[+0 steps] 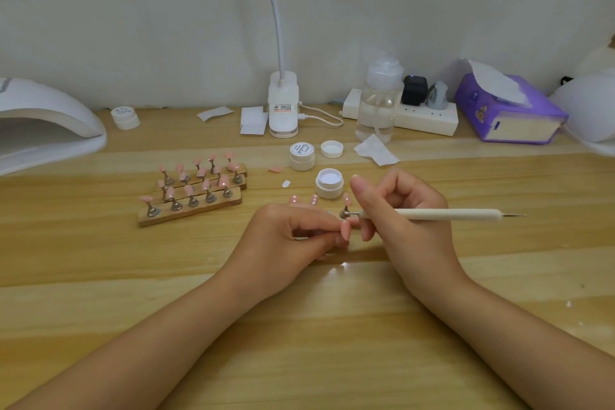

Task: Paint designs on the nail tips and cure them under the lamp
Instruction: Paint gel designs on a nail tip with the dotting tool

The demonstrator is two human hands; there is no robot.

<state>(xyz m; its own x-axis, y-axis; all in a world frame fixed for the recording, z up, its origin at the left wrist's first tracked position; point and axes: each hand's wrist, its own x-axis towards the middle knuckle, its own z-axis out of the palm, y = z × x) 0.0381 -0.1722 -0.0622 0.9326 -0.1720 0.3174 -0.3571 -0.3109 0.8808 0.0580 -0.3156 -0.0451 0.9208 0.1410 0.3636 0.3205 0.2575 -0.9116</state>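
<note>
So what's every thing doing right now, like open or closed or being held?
left hand: pinches a pink nail tip
right hand: grips the dotting pen
white jar: open, lid off
lid: lying loose, inside up
labelled jar: closed
far jar: closed
curing lamp: nothing visible inside
wooden stands: holding pink tips
tissue box: tissue sticking out

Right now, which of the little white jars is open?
The open jar nearest the right hand; its lid lies beside the two capped jars.

A home nail-art desk: wooden table [332, 326], curing lamp [43, 123], gel pots [329, 183], tissue box [509, 110].
</note>
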